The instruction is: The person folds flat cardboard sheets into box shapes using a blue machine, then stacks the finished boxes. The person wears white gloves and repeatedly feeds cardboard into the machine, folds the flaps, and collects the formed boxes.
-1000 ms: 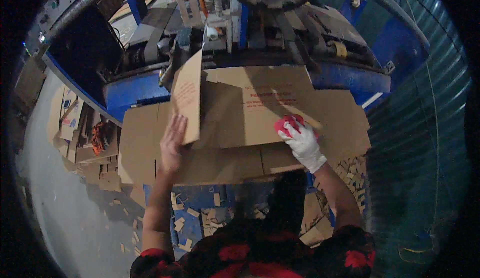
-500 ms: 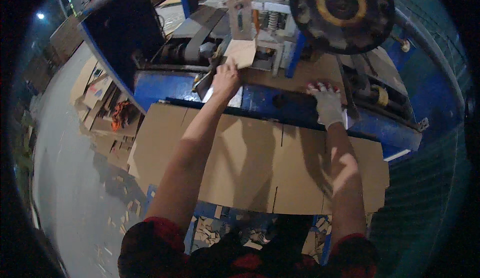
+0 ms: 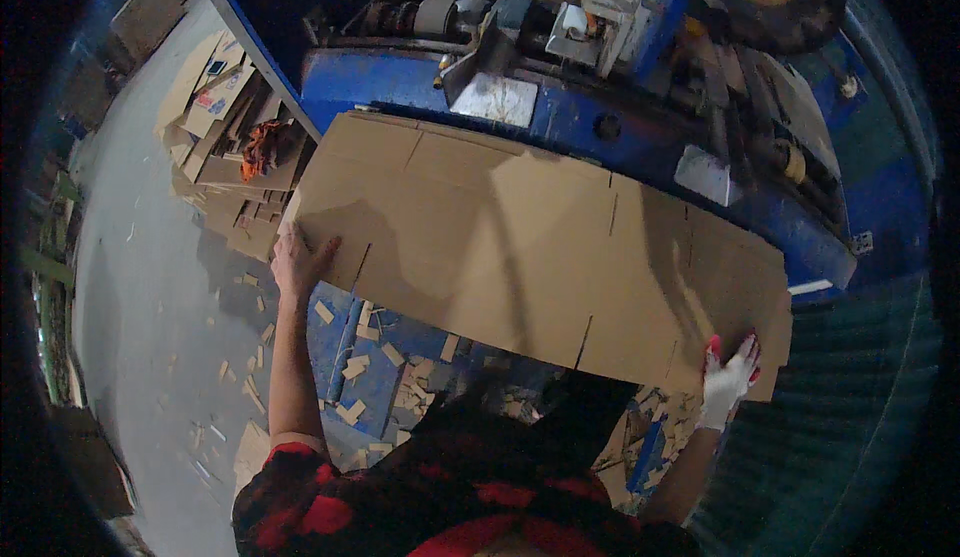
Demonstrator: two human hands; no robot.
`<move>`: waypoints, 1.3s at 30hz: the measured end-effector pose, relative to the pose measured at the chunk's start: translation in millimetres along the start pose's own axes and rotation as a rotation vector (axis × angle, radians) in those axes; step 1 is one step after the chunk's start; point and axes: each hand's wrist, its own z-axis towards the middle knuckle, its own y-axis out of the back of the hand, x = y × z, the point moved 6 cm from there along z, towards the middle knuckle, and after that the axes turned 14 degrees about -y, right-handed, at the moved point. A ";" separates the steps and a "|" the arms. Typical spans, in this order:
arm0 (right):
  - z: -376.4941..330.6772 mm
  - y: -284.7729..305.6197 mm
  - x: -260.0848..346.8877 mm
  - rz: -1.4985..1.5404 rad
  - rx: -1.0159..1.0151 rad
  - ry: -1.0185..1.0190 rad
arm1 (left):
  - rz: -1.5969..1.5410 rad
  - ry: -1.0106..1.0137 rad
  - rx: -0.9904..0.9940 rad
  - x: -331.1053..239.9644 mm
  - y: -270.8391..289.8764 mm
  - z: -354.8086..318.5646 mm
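Cardboard sheet [image 3: 530, 247] lies flat before the blue machine [image 3: 560, 107]; the bare left hand [image 3: 298, 262] and gloved right hand [image 3: 728, 382] have fingers grasping its opposite near corners.

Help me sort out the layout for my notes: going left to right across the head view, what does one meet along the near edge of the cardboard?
Stack of cardboard scraps on the floor → left hand → flat cardboard sheet → right hand in a white glove.
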 end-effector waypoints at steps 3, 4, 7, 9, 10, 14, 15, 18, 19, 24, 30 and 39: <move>-34.9 5.1 -50.9 -0.030 -0.170 -0.164 | 0.144 -0.127 -0.082 2.5 9.9 -19.3; -46.7 4.8 -70.2 -0.036 -0.244 -0.292 | 0.162 -0.106 -0.099 3.9 12.9 -24.7; -74.9 -10.9 -123.3 0.391 -0.290 -0.671 | 0.229 -0.059 -0.018 4.0 13.9 -31.7; -85.5 -52.5 -135.1 1.336 0.217 -0.913 | 0.373 -0.143 -0.061 -4.0 25.6 -30.0; -87.6 -58.0 -128.0 1.735 0.363 -0.928 | 0.357 -0.136 -0.093 -6.7 31.9 -29.3; -78.4 6.6 -111.0 1.657 -0.003 -0.526 | 0.363 -0.319 -0.184 -33.7 70.9 -30.4; -83.1 28.3 -100.7 1.584 -0.072 -0.443 | 0.037 -0.394 -0.190 -41.1 79.7 -34.7; -110.4 74.0 -47.8 1.355 -0.020 -0.230 | -0.909 -0.606 -0.094 -72.6 85.4 -66.0; -124.3 72.8 -24.3 1.224 0.141 -0.246 | -0.999 -0.633 -0.048 -85.1 77.1 -75.4; -187.1 69.8 101.7 0.197 0.227 0.958 | -0.686 -0.842 -0.126 -149.6 15.7 -91.5; -150.5 72.0 117.4 0.286 -0.067 1.139 | -0.457 -1.131 -0.149 -197.3 15.1 -79.3; -49.7 65.6 183.0 0.459 -0.282 1.115 | -0.372 -1.164 -0.250 -263.6 -4.6 16.6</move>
